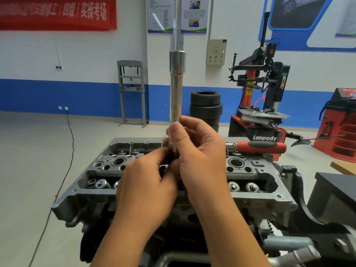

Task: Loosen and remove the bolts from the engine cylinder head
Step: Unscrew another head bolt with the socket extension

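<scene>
- Two bare forearms reach forward from the bottom edge, nearest the camera, and meet over the middle of the cylinder head (269,197).
- The right hand (200,157) is curled round the lower end of a long shiny extension bar (176,97), thumb pressed against the front of the shaft, holding it upright.
- The left hand (148,182) sits just beside and below the right, its fingers bent in toward the foot of the bar. They seem to pinch something there, but the right hand and the bar hide it, so I cannot tell what it grips.
- The bar rises straight up past the top of the view; a thicker socket-like collar (177,61) sits part-way up it.
- The cylinder head lies flat across the middle, grey cast metal, open on top. Round bores and small holes show on either side of the hands, and valve springs (100,183) sit in the near recess on the left, with two more caps (242,186) on the right.
- No bolt can be made out clearly; the spot where the bar meets the head is covered by the hands.
- A ratchet with a red and black handle (262,147) rests on the far right edge of the head, well apart from both hands.
- Behind stand a stack of tyres (205,106), a red and black tyre changer (260,89), a grey press frame (132,93), and a white and blue wall with a red banner (57,13).
</scene>
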